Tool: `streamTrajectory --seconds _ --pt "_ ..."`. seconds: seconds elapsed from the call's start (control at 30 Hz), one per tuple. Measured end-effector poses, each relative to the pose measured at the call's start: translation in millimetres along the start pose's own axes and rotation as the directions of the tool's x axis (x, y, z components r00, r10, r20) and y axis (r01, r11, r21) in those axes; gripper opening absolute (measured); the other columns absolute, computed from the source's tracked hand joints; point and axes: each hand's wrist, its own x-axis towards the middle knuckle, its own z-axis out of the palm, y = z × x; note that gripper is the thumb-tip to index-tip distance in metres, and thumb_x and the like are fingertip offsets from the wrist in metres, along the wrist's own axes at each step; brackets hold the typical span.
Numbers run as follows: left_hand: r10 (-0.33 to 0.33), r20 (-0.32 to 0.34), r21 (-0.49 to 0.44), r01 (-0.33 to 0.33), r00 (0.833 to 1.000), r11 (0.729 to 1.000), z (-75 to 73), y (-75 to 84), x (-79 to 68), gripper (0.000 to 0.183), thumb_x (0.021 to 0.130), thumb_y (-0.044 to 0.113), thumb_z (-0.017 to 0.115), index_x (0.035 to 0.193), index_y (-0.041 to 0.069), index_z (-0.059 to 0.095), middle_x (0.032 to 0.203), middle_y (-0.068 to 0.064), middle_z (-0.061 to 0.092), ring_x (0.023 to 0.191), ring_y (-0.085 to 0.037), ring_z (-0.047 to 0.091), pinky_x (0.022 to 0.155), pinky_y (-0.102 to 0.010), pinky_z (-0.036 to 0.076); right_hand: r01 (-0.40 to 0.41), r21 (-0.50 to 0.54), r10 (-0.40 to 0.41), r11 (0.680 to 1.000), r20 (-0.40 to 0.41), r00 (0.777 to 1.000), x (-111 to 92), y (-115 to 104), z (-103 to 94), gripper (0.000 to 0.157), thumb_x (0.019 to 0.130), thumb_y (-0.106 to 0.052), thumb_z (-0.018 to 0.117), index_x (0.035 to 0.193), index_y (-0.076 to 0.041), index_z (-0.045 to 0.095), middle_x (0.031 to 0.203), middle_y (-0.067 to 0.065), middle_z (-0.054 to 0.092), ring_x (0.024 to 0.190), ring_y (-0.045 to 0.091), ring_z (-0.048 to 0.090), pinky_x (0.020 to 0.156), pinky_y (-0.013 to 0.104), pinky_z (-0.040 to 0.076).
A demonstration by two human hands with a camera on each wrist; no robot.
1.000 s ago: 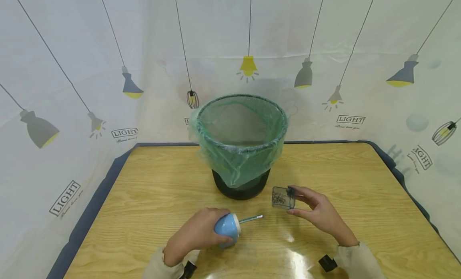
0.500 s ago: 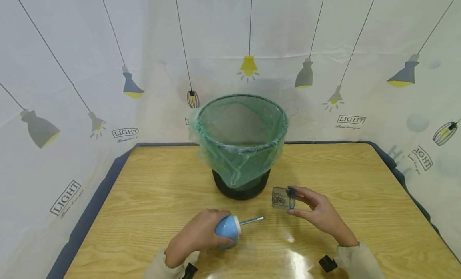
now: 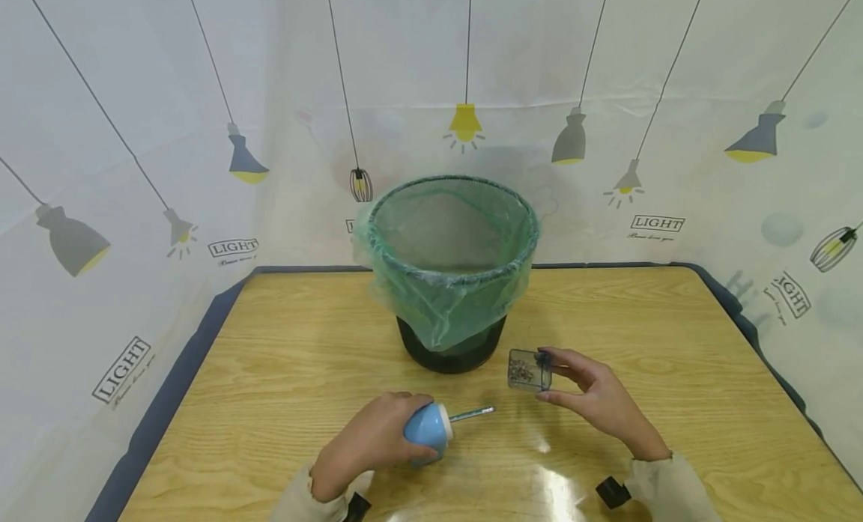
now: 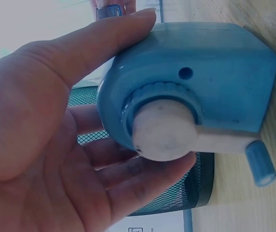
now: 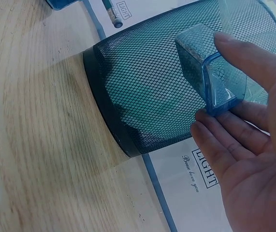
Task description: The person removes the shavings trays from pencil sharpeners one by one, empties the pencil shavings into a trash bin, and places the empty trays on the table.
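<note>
In the head view my left hand grips a blue crank pencil sharpener over its body. A pencil sticks out of the sharpener's pale front ring, pointing right. The left wrist view shows the sharpener's back, with its white crank and blue knob; the thumb lies along the top and the fingers curl beneath. To the right, my right hand pinches a clear shavings drawer between thumb and fingers. Dark shavings lie inside that drawer. It is held above the table, in front of the bin.
A black mesh bin lined with a green bag stands behind both hands, its mouth open upward. The wooden table ends at a dark edge against a printed cloth backdrop.
My left hand has shifted very slightly to the right with the sharpener and pencil. The right hand and the shavings drawer have stayed practically where they were.
</note>
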Motion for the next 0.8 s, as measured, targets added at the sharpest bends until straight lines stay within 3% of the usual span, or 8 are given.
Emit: streamTrajectory --seconds 0.63,0.8 --pt "-0.007 0.008 0.005 0.007 1.000 1.000 -1.6 1.8 -1.8 0.076 0.073 0.041 0.087 0.134 0.005 0.059 0.119 -0.010 0.068 0.097 -0.021 0.067 0.075 -0.032 0.056 -0.024 0.006 0.024 1.000 0.006 1.000 -0.3 -2.9 -0.8 0.062 0.088 -0.010 0.075 0.144 -0.005 0.049 0.136 0.020 0.056 0.118 0.011 0.060 0.096 0.021 0.051" --pt "-0.008 -0.001 -0.013 0.008 1.000 1.000 -2.2 2.2 -2.6 0.072 0.079 0.047 0.081 0.134 0.005 0.059 0.119 -0.011 0.067 0.096 -0.021 0.066 0.074 -0.032 0.056 -0.013 0.004 0.013 1.000 0.003 1.000 -0.2 -2.1 -1.8 0.062 0.088 -0.009 0.075 0.144 -0.005 0.049 0.137 0.020 0.056 0.118 0.008 0.060 0.096 0.023 0.051"
